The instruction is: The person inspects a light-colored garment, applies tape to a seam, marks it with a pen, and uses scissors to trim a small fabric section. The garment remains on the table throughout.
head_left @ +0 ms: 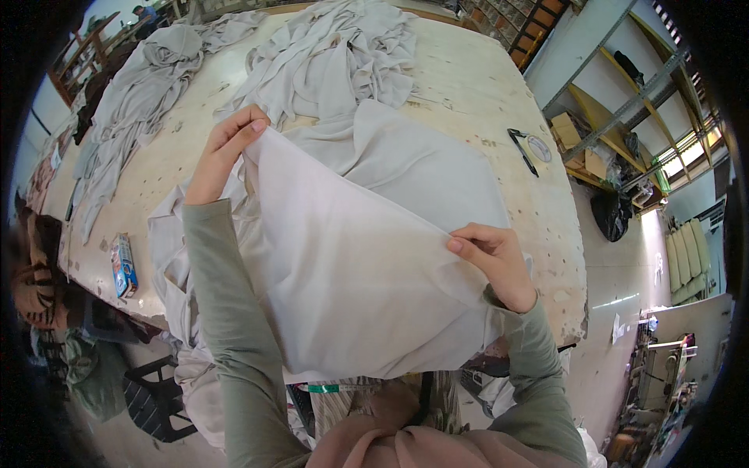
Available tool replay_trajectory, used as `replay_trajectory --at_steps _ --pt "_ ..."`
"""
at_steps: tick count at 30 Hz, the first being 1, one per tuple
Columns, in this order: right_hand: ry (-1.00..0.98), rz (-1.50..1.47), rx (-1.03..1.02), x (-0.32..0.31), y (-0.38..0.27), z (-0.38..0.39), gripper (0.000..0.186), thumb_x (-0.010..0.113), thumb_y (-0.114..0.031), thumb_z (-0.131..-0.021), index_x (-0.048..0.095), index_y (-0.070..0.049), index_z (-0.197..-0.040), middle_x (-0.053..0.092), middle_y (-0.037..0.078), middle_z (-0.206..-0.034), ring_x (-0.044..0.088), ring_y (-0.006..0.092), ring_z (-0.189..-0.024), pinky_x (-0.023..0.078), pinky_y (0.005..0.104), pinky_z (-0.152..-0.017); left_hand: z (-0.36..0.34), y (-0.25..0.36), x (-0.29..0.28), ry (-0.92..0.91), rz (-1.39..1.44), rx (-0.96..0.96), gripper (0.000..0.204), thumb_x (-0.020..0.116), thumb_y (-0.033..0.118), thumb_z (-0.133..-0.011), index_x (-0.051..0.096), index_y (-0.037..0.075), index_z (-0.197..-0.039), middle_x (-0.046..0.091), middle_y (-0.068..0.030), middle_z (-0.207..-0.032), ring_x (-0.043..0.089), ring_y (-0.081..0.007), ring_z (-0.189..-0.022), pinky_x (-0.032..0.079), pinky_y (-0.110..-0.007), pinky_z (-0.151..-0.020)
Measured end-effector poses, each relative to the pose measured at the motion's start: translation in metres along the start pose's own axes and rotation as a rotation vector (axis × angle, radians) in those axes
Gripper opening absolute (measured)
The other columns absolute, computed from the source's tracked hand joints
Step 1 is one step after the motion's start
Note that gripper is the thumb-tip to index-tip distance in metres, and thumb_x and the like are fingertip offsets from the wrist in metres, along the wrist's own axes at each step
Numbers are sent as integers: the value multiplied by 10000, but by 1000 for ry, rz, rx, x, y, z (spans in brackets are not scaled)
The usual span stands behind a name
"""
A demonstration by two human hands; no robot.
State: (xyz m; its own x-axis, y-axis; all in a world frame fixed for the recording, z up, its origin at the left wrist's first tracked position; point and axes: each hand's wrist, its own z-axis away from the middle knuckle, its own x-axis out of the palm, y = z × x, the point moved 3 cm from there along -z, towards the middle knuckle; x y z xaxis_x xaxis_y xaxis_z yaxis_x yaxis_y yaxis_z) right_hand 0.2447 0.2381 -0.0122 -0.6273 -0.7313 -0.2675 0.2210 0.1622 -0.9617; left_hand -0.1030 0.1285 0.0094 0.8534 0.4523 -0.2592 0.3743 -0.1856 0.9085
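A pale off-white fabric (351, 288) is stretched between my hands, its folded edge running diagonally down from upper left to lower right over more fabric on the table. My left hand (234, 148) pinches the upper corner of that edge between thumb and fingers, with the arm raised. My right hand (491, 257) grips the same edge lower down at the right, thumb on top and fingers curled. The fabric's lower part drapes over the table's near edge toward my body.
The worn cream table (562, 218) carries crumpled fabric piles (335, 54), scissors with a tape roll (530, 148) and a blue packet (123, 265). A black plastic chair (160, 398) stands below left. Shelving (601, 109) and a black bag (612, 214) are at right; a distant person (144, 19) is upper left.
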Motion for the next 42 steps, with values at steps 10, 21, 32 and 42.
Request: replay_trajectory --at_steps 10,21,32,42 --pt "179 24 18 -29 17 22 162 662 -143 -862 662 13 -904 638 -6 -813 539 53 -744 425 205 -691 9 17 -7 23 -117 39 161 587 169 -877 526 41 -799 481 48 -770 419 -47 -767 319 -195 -717" --pt "154 -80 119 -100 7 100 140 671 -125 -829 653 13 -845 616 -3 -754 544 56 -649 419 204 -579 103 59 -64 -237 -325 -189 160 728 151 -732 632 23 -743 569 24 -682 456 -52 -649 320 -219 -578" --pt "-91 197 210 -98 110 46 248 684 -233 -837 669 10 -883 634 9 -807 546 82 -790 432 241 -745 84 -53 -30 -312 -321 -357 166 642 180 -864 660 21 -907 610 18 -795 506 -59 -735 395 -210 -634" --pt "76 296 141 -179 119 6 225 638 -238 -876 669 -26 -945 633 33 -785 575 117 -735 450 235 -709 91 -34 22 -151 -1083 -31 434 621 146 -831 500 43 -1234 478 -162 -1279 464 -336 -1120 372 -430 -953"
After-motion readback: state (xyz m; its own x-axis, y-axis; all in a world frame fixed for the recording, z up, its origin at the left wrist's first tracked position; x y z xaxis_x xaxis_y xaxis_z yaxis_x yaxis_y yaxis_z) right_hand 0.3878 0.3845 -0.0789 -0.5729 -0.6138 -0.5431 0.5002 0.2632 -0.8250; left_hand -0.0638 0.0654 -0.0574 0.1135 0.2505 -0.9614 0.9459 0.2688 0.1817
